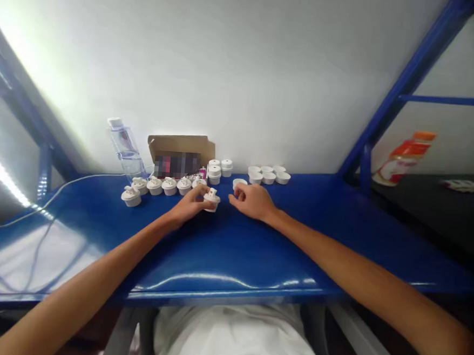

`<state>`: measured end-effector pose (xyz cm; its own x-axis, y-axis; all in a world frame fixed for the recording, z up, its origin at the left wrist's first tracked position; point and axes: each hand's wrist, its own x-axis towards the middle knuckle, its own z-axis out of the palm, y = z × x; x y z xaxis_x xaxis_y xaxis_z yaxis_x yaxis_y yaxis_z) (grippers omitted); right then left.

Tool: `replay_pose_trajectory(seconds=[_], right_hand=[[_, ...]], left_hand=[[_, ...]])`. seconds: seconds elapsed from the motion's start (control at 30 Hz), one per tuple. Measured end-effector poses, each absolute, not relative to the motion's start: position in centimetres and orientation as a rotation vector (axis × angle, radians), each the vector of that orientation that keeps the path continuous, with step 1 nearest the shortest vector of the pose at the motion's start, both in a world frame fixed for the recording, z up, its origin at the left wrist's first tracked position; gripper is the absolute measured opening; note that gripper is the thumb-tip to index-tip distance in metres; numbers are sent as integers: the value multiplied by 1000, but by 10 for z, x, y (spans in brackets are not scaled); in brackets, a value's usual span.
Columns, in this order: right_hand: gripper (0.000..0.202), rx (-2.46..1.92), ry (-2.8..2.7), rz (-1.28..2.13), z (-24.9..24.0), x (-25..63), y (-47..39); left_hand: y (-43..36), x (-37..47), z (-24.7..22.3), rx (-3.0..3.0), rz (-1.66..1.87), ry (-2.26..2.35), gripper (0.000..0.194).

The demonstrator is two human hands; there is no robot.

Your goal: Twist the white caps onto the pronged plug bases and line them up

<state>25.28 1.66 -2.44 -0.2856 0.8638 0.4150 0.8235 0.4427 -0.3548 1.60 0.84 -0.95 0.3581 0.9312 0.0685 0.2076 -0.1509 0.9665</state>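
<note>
My left hand [192, 202] is closed round a small white lidded pot [211, 198] with a little moulded figure on top. It holds the pot at or just over the blue table. A short way to the right, my right hand [255, 201] has its fingers curled in, with the fingertips facing the pot. What lies inside those fingers, if anything, is hidden. Just behind them shows the rim of a small white cup [240, 182]; I cannot tell whether they touch it. Similar figure-topped pots [169, 186] stand in a row left of my left hand.
An open cardboard box [182, 144] stands against the wall, beside stacked white round pieces [214, 173]. Several white cups [268, 177] sit at the back right. A clear bottle [127, 151] and a white cable [68, 182] are left. An orange-capped bottle [403, 159] stands far right, beyond the blue frame.
</note>
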Motion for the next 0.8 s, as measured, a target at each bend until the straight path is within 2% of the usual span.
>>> replay_pose_trajectory(seconds=[0.07, 0.17, 0.23, 0.43, 0.63, 0.8], right_hand=[[26, -1482, -2189, 109, -27, 248, 13], [46, -1559, -2205, 93, -32, 245, 13], [53, -1591, -2214, 111, -34, 246, 15], [36, -1521, -2245, 161, -34, 248, 15], [36, -1501, -2242, 175, -33, 249, 13], [37, -1489, -2258, 185, -33, 250, 14]], left_hand=[[7, 17, -8, 1624, 872, 1046, 43], [4, 19, -6, 1642, 856, 1052, 42], [4, 20, -7, 1656, 856, 1057, 42], [3, 19, -10, 1934, 899, 1127, 39], [-5, 15, 2, 2482, 720, 1360, 31], [-4, 5, 15, 2549, 488, 1632, 39]])
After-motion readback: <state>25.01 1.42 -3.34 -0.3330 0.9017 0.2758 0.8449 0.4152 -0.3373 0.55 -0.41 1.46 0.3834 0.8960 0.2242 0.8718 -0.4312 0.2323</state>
